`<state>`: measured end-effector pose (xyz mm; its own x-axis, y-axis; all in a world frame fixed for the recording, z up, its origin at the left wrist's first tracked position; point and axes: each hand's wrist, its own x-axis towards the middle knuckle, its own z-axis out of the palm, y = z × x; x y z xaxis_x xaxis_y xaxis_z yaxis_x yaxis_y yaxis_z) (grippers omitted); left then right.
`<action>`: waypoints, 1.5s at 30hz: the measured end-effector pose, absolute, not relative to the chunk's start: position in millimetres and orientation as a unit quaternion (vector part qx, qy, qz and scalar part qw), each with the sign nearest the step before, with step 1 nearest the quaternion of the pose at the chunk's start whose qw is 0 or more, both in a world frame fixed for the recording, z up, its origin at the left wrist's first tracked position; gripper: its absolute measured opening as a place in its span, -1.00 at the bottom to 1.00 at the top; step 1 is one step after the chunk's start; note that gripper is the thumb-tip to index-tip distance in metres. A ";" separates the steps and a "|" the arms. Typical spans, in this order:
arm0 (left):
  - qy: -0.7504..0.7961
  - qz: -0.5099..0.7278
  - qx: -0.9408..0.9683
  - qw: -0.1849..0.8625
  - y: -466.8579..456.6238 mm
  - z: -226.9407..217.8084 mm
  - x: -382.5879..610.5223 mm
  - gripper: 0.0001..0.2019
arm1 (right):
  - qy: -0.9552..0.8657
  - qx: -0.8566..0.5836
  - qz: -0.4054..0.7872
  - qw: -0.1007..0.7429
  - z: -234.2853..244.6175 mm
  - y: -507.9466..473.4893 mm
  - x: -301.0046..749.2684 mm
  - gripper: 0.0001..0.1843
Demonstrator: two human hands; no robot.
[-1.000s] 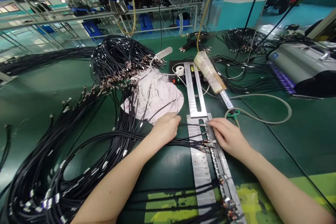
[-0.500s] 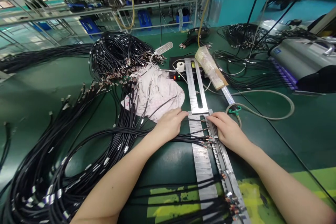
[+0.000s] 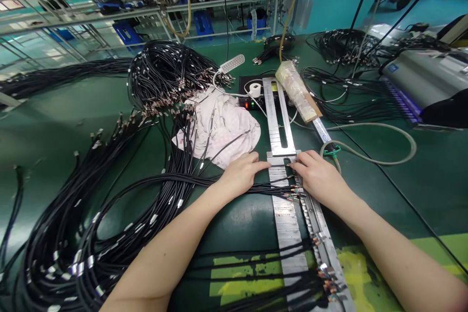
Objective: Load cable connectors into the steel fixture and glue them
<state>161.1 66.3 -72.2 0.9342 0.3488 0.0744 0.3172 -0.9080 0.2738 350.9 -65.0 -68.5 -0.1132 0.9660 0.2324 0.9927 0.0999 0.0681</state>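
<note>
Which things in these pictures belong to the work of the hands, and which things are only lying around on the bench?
Part of the work:
left hand
right hand
black cables with metal terminals
slotted metal jig

Just lying about:
crumpled white cloth
gooseneck lamp
black power box
grey machine

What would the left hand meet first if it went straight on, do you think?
The left hand would probably meet the metal strip first, just past its fingertips, though depth is hard to judge.
</note>
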 end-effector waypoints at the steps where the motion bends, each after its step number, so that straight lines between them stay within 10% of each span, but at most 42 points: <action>1: 0.171 0.052 0.977 0.117 66.2 -73.2 161.0 -0.56 | -0.738 -0.663 -0.108 0.065 -67.8 -64.5 350.6 -0.70; 14: 0.167 0.011 0.986 -0.018 47.1 -59.3 165.5 -0.62 | -0.754 -0.644 -0.064 0.118 -77.5 -58.0 351.3 -0.46; 26: 0.144 -0.032 0.977 0.153 50.3 -52.2 157.3 -0.91 | -0.731 -0.626 0.018 0.270 -90.2 -68.9 367.3 -0.49; 35: 0.230 -0.012 0.965 0.128 48.8 -50.3 163.3 -0.77 | -0.688 -0.645 0.074 0.324 -84.5 -72.2 367.8 -0.45; 45: 0.221 -0.031 0.973 0.059 45.0 -67.0 172.0 -0.77 | -0.732 -0.630 0.016 0.259 -86.3 -73.3 365.3 -0.47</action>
